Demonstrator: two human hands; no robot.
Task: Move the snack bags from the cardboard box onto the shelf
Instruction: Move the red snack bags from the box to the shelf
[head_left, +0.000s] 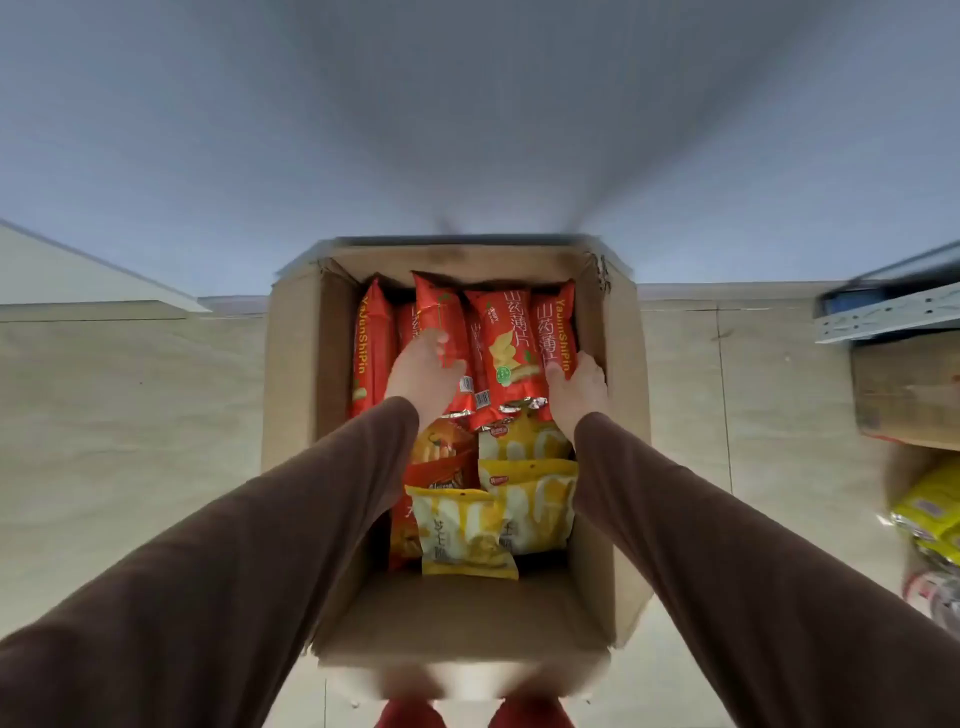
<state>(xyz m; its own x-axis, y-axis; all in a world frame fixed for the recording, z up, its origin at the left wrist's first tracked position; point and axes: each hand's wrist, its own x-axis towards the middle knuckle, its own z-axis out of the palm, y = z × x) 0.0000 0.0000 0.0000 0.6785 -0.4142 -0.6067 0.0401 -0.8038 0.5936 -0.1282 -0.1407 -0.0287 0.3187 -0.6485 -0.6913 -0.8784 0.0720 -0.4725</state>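
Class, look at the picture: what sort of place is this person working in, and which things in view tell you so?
Probably a shop or stockroom being restocked. A cardboard box on a tiled floor is packed with red snack bags and yellow snack bags, and a metal shelf with more goods stands at the right.

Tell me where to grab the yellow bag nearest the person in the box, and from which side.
Pinch the yellow bag by its crimped top seam, coming straight down from above. It lies flat on top of the other bags in the cardboard box, seam exposed, with bare box floor on its near side.
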